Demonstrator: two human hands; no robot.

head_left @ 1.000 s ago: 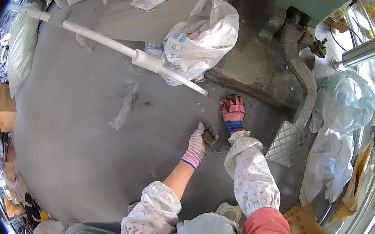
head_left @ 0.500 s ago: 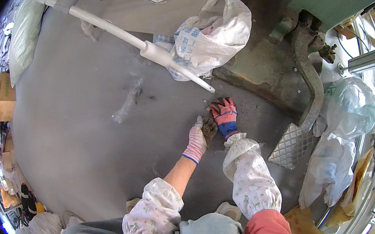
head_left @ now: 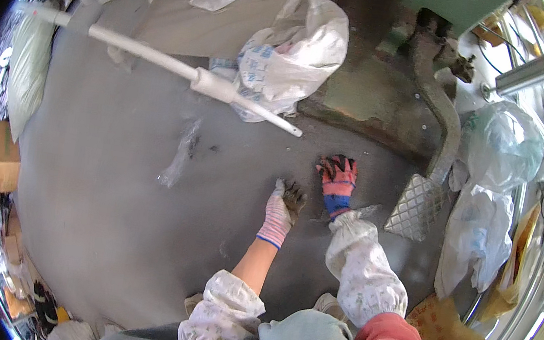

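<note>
My left hand (head_left: pixel 287 203), in a pink-striped glove with a grimy dark palm side, is held low over the grey floor (head_left: pixel 123 191). Its fingers are curled in; whatever they may hold is hidden. To its right, my right hand (head_left: pixel 337 180), in a pink and blue glove with dark finger ends, reaches down with bent, slightly parted fingers. No object shows in it. A gap of floor lies between the hands. Beyond them is the end of a white tube (head_left: pixel 279 121), and the metal treadle (head_left: pixel 414 207) lies to the right of my right hand.
A white woven sack (head_left: pixel 302 56) stands behind the tube. The green machine (head_left: pixel 458 8) and its rusty base (head_left: pixel 364 110) are at the far right. Clear plastic bags (head_left: pixel 504 154) line the right side. Crumpled clear film (head_left: pixel 181 154) lies left. A cardboard box (head_left: pixel 6 157) sits at the left edge.
My hands have moved apart. The right went right and slightly nearer me, its fingers parting; the left came slightly nearer me. The whole view has shifted a little.
</note>
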